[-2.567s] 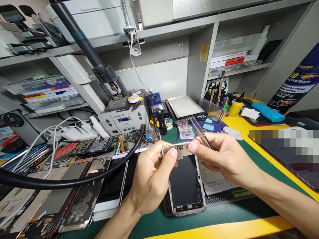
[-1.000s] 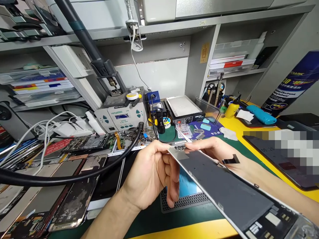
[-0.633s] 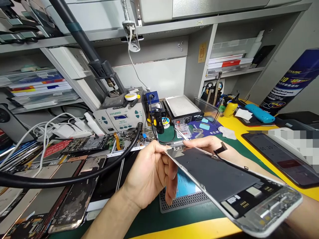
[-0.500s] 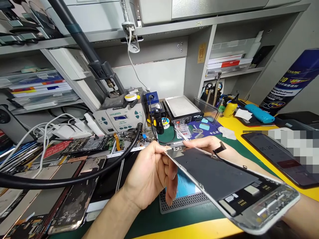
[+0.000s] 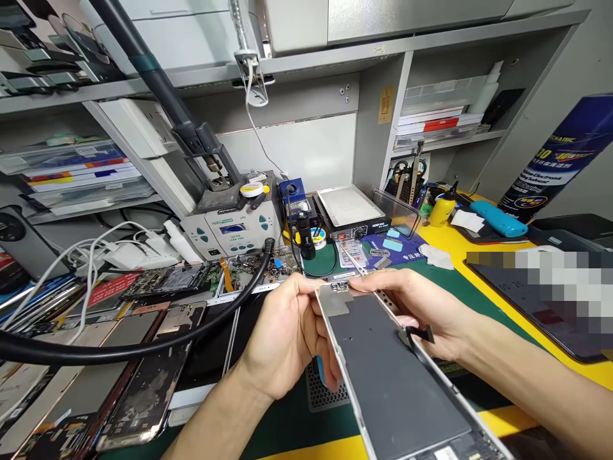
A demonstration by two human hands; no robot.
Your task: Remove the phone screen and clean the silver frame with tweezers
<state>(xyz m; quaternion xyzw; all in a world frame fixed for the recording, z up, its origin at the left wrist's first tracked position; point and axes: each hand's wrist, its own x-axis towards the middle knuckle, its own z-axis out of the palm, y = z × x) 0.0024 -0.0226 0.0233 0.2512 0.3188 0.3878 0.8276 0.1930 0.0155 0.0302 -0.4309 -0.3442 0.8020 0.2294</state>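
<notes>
A phone screen assembly point(image 5: 383, 358) with a white rim and dark grey backing is held up between my hands, its inner side toward me. My left hand point(image 5: 282, 332) pinches its far left corner, the other fingers curled beneath. With thumb on top and fingers along the edge, my right hand point(image 5: 416, 303) grips the far right side. A black flex cable point(image 5: 419, 333) sticks out from the right edge near my right fingers. The near end runs out of the bottom of the view. Under it, a grey perforated mat point(image 5: 325, 391) is partly hidden.
Several phone parts point(image 5: 148, 377) lie at left, crossed by a black hose point(image 5: 191, 348). Behind stand a hot-air station point(image 5: 230, 223) and a heating plate point(image 5: 354, 207). A phone point(image 5: 536, 313) lies at right, and a spray can point(image 5: 550, 160) stands behind it.
The screen assembly has swung so its near end points more toward me and dropped lower, partly out of view. My right forearm now shows beside it. My left hand has barely moved.
</notes>
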